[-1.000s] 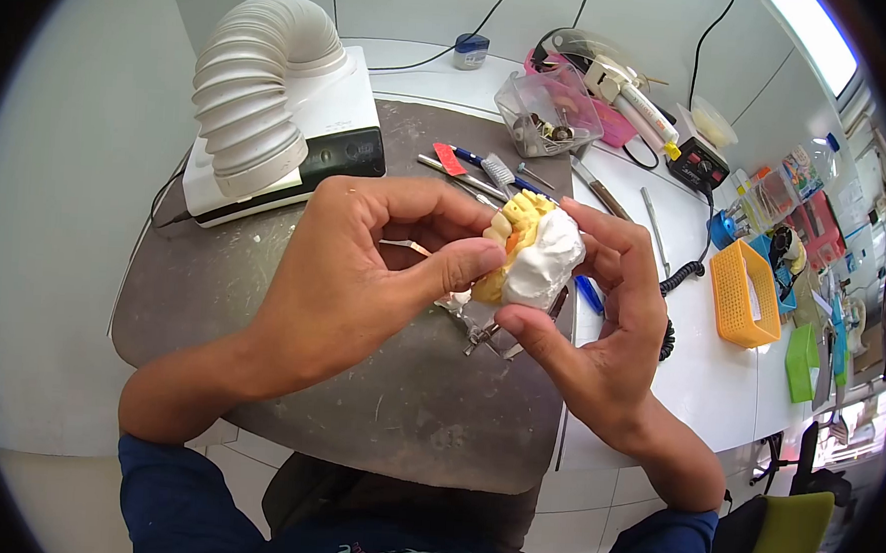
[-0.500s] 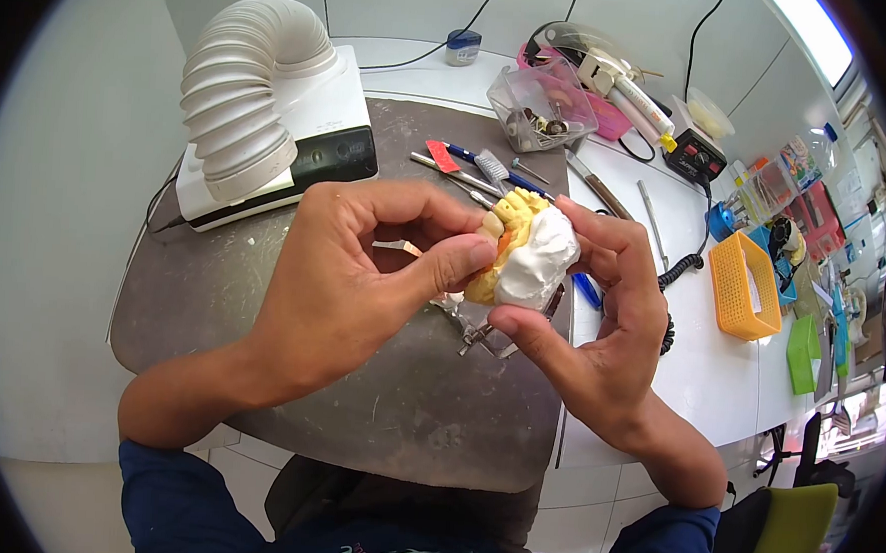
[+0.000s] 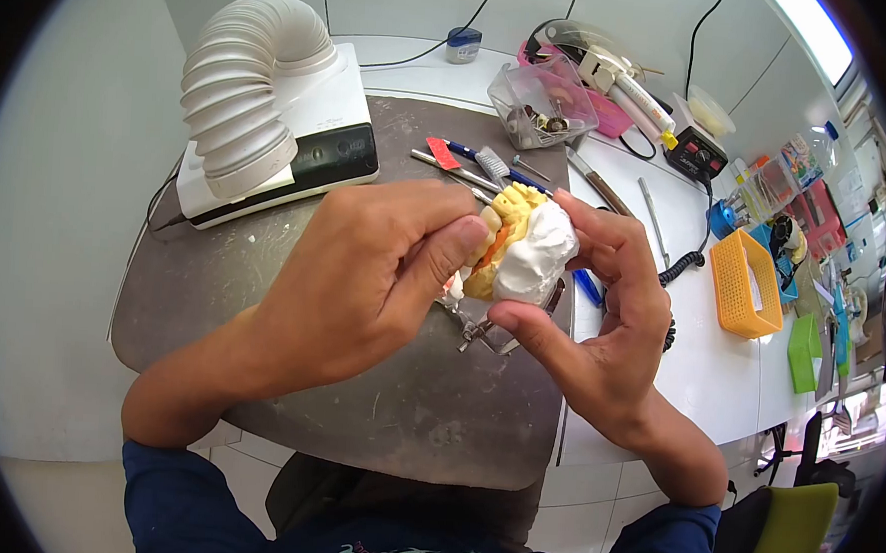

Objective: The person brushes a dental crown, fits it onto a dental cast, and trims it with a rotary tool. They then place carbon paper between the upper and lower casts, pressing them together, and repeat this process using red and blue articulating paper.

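Observation:
A dental cast (image 3: 536, 253), yellow with a white plaster base and an orange-red strip along its edge, is held up over the grey mat. My right hand (image 3: 607, 305) is closed round the white side, thumb below and fingers above. My left hand (image 3: 363, 272) pinches a small cream-coloured row of teeth (image 3: 489, 229) at the cast's left edge; the fingertips partly hide it. Below the cast, a metal frame (image 3: 475, 333) lies on the mat, partly covered by the hands.
A white machine (image 3: 316, 120) with a ribbed hose stands at the back left. Behind the cast lie pens, a brush (image 3: 491, 165) and metal tools. Farther back are a clear box (image 3: 542, 106) and a black control unit (image 3: 697, 155). A yellow basket (image 3: 746, 284) stands right.
My left hand has turned over, its back now more toward the camera and its fingers more closed. The cast has tilted slightly, and more of the orange-red strip shows.

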A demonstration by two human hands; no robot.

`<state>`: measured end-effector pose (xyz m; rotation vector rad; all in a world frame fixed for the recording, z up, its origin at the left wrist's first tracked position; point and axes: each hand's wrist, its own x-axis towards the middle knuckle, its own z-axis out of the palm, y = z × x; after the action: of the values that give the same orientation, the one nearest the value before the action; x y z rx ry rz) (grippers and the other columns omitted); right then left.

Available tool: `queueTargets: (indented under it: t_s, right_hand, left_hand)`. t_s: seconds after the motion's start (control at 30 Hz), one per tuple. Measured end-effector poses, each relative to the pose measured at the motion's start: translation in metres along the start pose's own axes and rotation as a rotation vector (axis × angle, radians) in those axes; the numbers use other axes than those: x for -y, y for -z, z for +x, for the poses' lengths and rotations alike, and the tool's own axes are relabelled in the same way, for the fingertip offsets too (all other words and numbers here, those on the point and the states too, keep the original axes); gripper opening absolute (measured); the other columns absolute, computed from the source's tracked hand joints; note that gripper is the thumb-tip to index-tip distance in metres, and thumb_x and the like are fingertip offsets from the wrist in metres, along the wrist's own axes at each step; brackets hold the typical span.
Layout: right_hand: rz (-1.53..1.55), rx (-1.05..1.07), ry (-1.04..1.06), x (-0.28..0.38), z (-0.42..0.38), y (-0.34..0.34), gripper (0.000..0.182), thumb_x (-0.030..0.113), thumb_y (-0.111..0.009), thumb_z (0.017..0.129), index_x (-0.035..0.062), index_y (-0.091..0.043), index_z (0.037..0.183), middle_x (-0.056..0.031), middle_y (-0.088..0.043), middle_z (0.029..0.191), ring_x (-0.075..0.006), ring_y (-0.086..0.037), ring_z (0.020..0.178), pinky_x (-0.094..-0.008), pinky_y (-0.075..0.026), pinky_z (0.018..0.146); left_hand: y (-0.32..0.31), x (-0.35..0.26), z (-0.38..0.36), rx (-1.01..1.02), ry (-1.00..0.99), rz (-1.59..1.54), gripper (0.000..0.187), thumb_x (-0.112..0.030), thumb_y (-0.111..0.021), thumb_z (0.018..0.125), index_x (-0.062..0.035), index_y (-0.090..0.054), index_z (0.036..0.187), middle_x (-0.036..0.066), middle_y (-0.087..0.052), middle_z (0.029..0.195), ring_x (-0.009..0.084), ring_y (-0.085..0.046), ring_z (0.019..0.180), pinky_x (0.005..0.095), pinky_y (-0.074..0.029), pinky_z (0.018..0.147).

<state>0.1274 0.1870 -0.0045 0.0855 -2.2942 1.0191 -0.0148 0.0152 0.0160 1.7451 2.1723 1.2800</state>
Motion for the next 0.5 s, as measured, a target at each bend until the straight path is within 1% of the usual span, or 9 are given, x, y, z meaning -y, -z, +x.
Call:
queueTargets:
  t_s: [0.03,0.1,0.13,0.2,0.3,0.43,0.5]
  right_hand:
    - [0.005,0.002,0.014,-0.0001,0.0002,0.0001,0.074,0.021,-0.088,0.075,-0.0071,-0.048,0.131,-0.0165,-0.061,0.123,-0.0206,-0.063,0.112,-0.0327,-0.047,0.099]
    - [0.018,-0.004,0.018,-0.0007,0.0004,-0.0002,0.074,0.02,-0.088,0.075,-0.0075,-0.048,0.131,-0.0171,-0.06,0.125,-0.0213,-0.062,0.114,-0.0337,-0.047,0.1]
    - [0.031,-0.011,0.026,-0.0008,0.0004,-0.0006,0.074,0.019,-0.088,0.075,-0.008,-0.049,0.132,-0.0177,-0.06,0.127,-0.0221,-0.061,0.115,-0.0348,-0.047,0.102]
    - [0.027,-0.008,0.022,-0.0002,-0.0003,-0.0003,0.074,0.018,-0.089,0.074,-0.008,-0.05,0.132,-0.018,-0.059,0.128,-0.0228,-0.061,0.117,-0.0357,-0.047,0.102]
    - [0.022,-0.005,0.02,0.0031,-0.0001,-0.0011,0.075,0.017,-0.089,0.073,-0.0078,-0.05,0.133,-0.0186,-0.058,0.13,-0.0237,-0.059,0.12,-0.0369,-0.046,0.103]
    - [0.033,0.0,0.016,0.0038,0.0,-0.001,0.076,0.016,-0.089,0.073,-0.0077,-0.05,0.133,-0.0188,-0.057,0.132,-0.0237,-0.059,0.12,-0.037,-0.045,0.105]
    - [0.044,0.01,0.01,0.002,-0.0006,-0.0005,0.076,0.016,-0.089,0.073,-0.0077,-0.049,0.134,-0.0187,-0.057,0.133,-0.0233,-0.059,0.12,-0.0363,-0.045,0.105]
  left_hand:
    - [-0.0002,0.0011,0.001,0.001,0.001,0.0,0.039,-0.029,-0.046,0.106,0.003,-0.057,0.086,0.006,-0.055,0.075,0.0126,-0.05,0.065,0.0266,-0.043,0.06]
    - [-0.0015,0.0027,0.0024,-0.023,-0.095,0.02,0.039,-0.029,-0.046,0.106,0.0038,-0.056,0.087,0.008,-0.052,0.073,0.0155,-0.048,0.062,0.0285,-0.043,0.057]
    - [-0.003,0.0036,0.0027,-0.021,-0.094,0.019,0.039,-0.029,-0.046,0.106,0.0038,-0.056,0.087,0.008,-0.052,0.073,0.0155,-0.048,0.062,0.0285,-0.043,0.057]
    - [-0.0055,0.0048,0.0022,-0.012,-0.056,-0.121,0.04,-0.03,-0.046,0.106,0.0038,-0.056,0.086,0.007,-0.051,0.072,0.0149,-0.049,0.062,0.0286,-0.043,0.057]
    - [-0.0037,0.0004,0.0001,0.005,-0.015,-0.137,0.039,-0.029,-0.046,0.106,0.0037,-0.056,0.087,0.007,-0.052,0.072,0.0149,-0.049,0.062,0.0288,-0.043,0.056]
    - [-0.0047,0.0005,-0.0014,-0.008,-0.009,-0.138,0.038,-0.028,-0.048,0.105,0.0038,-0.057,0.087,0.007,-0.053,0.073,0.0154,-0.049,0.062,0.0294,-0.043,0.057]
    - [-0.0031,0.0007,0.0005,-0.019,-0.06,-0.097,0.037,-0.027,-0.049,0.105,0.004,-0.058,0.088,0.009,-0.054,0.074,0.0164,-0.049,0.063,0.0303,-0.042,0.059]
